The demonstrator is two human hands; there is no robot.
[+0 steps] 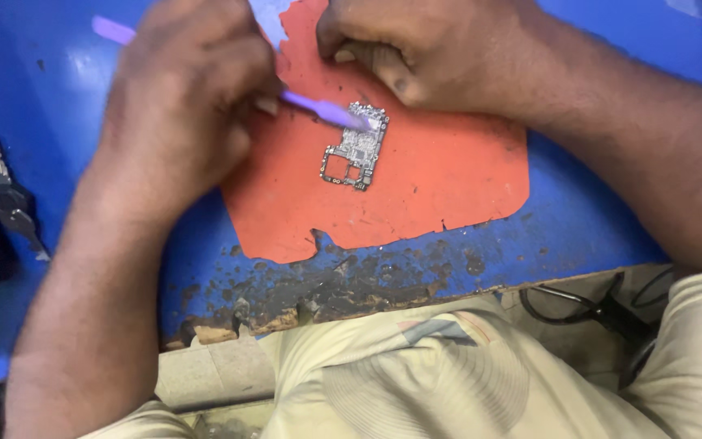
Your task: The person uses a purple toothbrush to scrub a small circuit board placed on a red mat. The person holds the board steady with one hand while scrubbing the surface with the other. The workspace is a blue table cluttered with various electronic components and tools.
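**Brush on a bare circuit board**

A small circuit board (355, 146) lies flat near the middle of the frame on an orange mat (448, 179), which covers part of a worn blue worktop (578, 236). The worktop's near edge is chipped and stained dark.

The left hand (184, 106), in the upper left of the frame, has its fingers closed around a purple brush (318, 108). The handle sticks out behind the hand toward the upper left, and the head rests on the top corner of the board. The right hand (424, 49), at the top centre, is curled into a loose fist with its knuckles on the mat just above the board; whether it pinches anything cannot be told, and it does not touch the board.

The board looks thin, stiff and very light, with a cut-out window at its lower end and tiny parts crowded over its face. It would likely slide on the mat under a sideways push, and the small parts look easy to knock off. Its bare outer edges seem the safest place to take hold, pinched between two fingertips, not the populated face.

A bunch of keys (6, 199) lies at the left edge of the frame, well apart. Black cables (595, 305) hang below the worktop at the lower right.
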